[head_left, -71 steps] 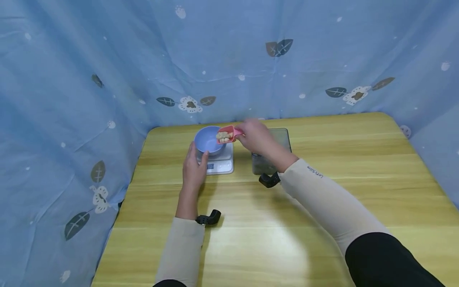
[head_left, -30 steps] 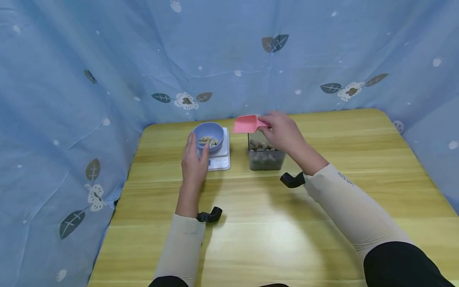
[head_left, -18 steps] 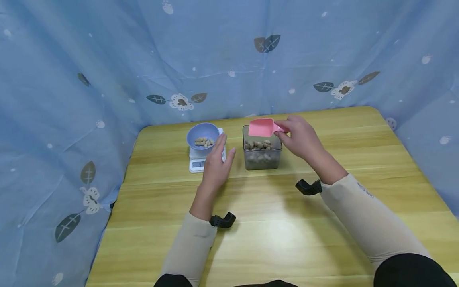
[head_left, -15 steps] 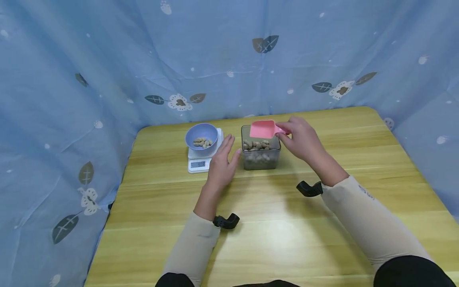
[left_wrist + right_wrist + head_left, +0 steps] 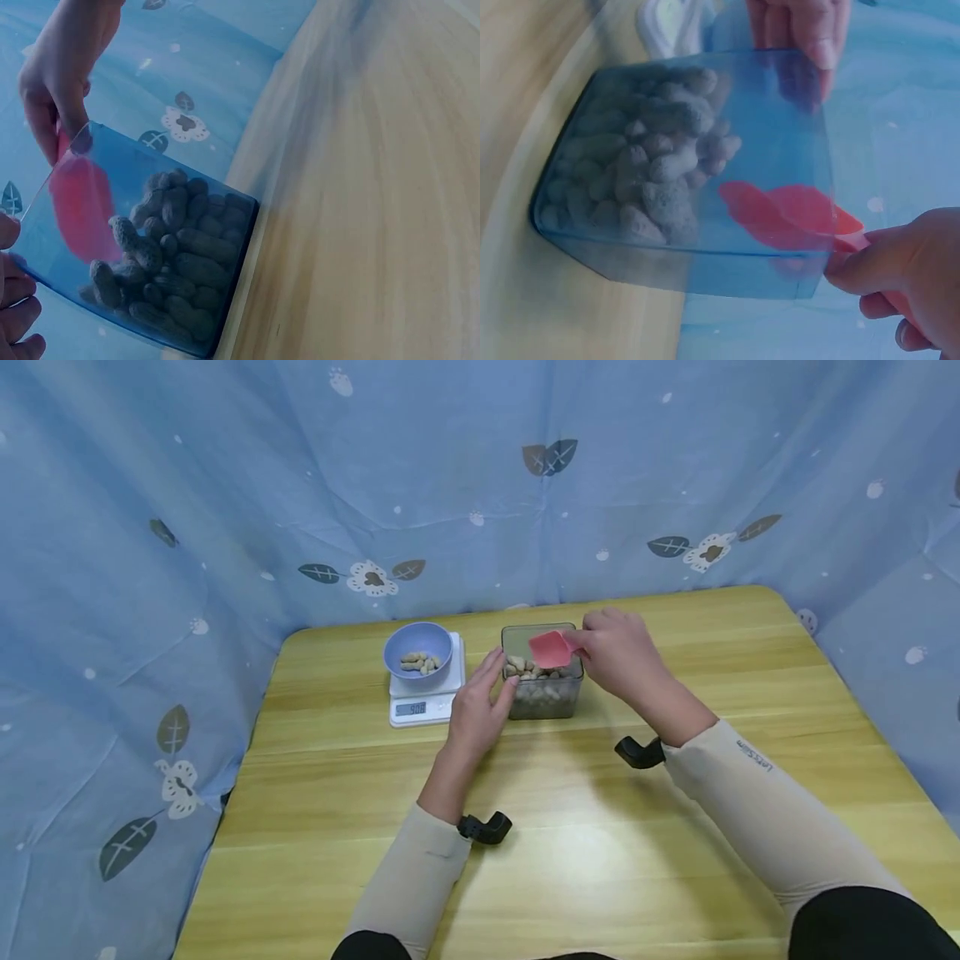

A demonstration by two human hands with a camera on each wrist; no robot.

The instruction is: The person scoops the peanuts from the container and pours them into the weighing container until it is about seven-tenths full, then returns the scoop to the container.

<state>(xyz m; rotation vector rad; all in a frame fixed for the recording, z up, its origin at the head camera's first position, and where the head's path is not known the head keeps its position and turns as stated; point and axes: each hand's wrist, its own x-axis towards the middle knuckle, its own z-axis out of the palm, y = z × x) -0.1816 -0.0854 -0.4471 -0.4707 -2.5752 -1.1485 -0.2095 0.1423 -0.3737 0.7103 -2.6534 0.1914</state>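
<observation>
My right hand (image 5: 624, 658) pinches the handle of a pink scoop (image 5: 550, 649), whose blade dips inside a clear grey plastic box (image 5: 543, 710). Unshelled peanuts (image 5: 187, 270) fill the lower part of this box; in the left wrist view the scoop blade (image 5: 82, 210) reaches down to them. At the box's left side, my left hand (image 5: 476, 710) lays its fairly straight fingers against the wall near the rim, as the right wrist view also shows. Left of it, a blue bowl (image 5: 394, 653) holding several peanuts stands on a white kitchen scale (image 5: 442, 705) with digits on its display.
Everything stands on a wood-grain table (image 5: 570, 868) along its back edge. A blue patterned curtain (image 5: 450, 468) hangs behind and at both sides. Each wrist wears a black camera mount (image 5: 640, 752).
The right hand tipped peanuts from the scoop into the bowl, then carried the emptied scoop right and down into the box. The left hand left the bowl and moved right to the box.
</observation>
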